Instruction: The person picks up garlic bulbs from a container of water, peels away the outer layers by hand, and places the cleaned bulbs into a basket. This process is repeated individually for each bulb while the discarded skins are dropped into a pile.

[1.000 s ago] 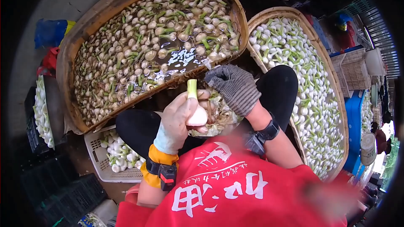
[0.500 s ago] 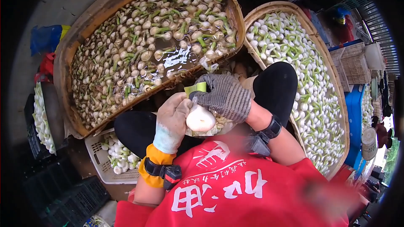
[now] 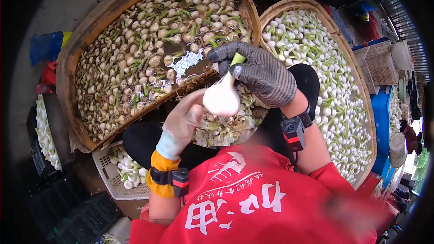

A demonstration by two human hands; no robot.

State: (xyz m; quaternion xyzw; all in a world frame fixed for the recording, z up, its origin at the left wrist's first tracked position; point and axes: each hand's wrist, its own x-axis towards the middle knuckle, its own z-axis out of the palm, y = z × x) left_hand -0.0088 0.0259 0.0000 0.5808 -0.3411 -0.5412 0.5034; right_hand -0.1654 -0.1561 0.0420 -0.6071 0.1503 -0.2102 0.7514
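A white garlic bulb [image 3: 221,98] with a short green stem hangs over the lap, its root end toward the body. My right hand [image 3: 264,74], in a grey striped glove, pinches the stem between thumb and fingers. At the bulb's left side is my left hand [image 3: 181,122], in a pale glove, its thumb and fingers apart and holding nothing; whether a fingertip touches the bulb is hard to tell. Beneath both hands lies a heap of peeled skins and leaves [image 3: 226,130].
A large tub [image 3: 68,79] of unpeeled bulbs in water stands ahead. On the right is a long tub [image 3: 368,122] of white bulbs. A white basket [image 3: 108,176] with bulbs sits at the lower left. Stacked crates [image 3: 380,68] stand far right.
My right hand has moved up and right, carrying the bulb by its stem. My left hand has let go of the bulb and shifted slightly down and left.
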